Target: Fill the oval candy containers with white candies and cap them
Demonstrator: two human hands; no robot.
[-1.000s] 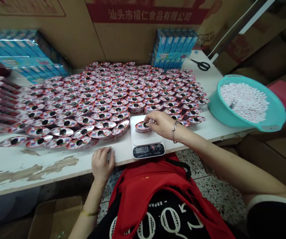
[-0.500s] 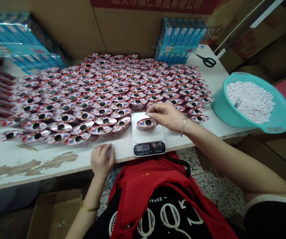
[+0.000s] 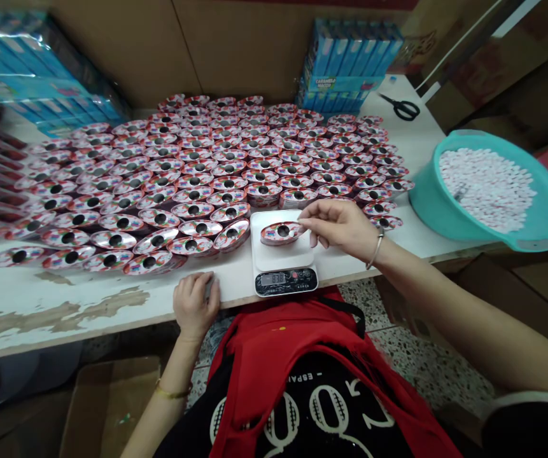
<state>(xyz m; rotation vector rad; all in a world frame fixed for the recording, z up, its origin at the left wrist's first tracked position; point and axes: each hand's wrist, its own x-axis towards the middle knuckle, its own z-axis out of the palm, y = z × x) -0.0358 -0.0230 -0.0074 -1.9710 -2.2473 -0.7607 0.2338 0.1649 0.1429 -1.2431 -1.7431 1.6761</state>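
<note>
A white digital kitchen scale (image 3: 287,281) stands at the table's front edge with its display lit. On its pan rests an oval red-and-white printed box (image 3: 281,233) with a round hole in the top. Thumb and forefinger of my right hand (image 3: 338,226) are pinched at the box's right end; the other fingers curl below. My left hand (image 3: 196,304) lies closed on the table edge, left of the scale. A small grey patch shows between its thumb and fingers, too little to name. Many like oval boxes (image 3: 197,195) stand packed in rows behind the scale.
A turquoise basin (image 3: 445,210) of small white wrapped pieces (image 3: 488,187) stands at the right. Black-handled scissors (image 3: 405,109) lie behind it. Blue wrapped packs (image 3: 350,60) stand at the back, with more blue packs (image 3: 25,70) at left. A cardboard box (image 3: 111,401) sits below.
My right hand has moved from above the box's hole to its right end. The digits on the scale's display have changed. My left hand has stayed put.
</note>
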